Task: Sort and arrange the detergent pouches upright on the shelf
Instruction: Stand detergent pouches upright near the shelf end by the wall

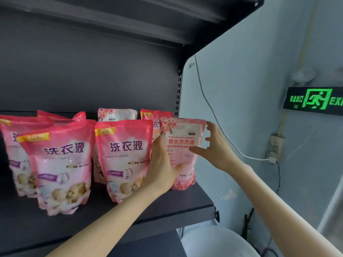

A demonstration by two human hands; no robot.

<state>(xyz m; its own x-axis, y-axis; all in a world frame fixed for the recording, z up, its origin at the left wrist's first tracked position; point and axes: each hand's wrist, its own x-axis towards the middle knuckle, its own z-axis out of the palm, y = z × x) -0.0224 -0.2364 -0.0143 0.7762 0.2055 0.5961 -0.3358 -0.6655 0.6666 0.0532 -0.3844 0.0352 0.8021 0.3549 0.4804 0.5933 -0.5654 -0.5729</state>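
Left hand [163, 164] grips floral detergent pouch [182, 145] by its lower left edge, upright at shelf [185, 201] end. Right hand [213, 147] spread, thumb on pouch front. Left of both hands, pink pouches [124, 158] stand upright. Kinds look mixed behind, so sorting is likely unfinished.

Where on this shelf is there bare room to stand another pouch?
Bare board runs along the shelf front, between the red pouches and the lip. The right end is taken by the pale pouch, gripped by the left hand with the right hand beside it. Behind, pouches stand packed.
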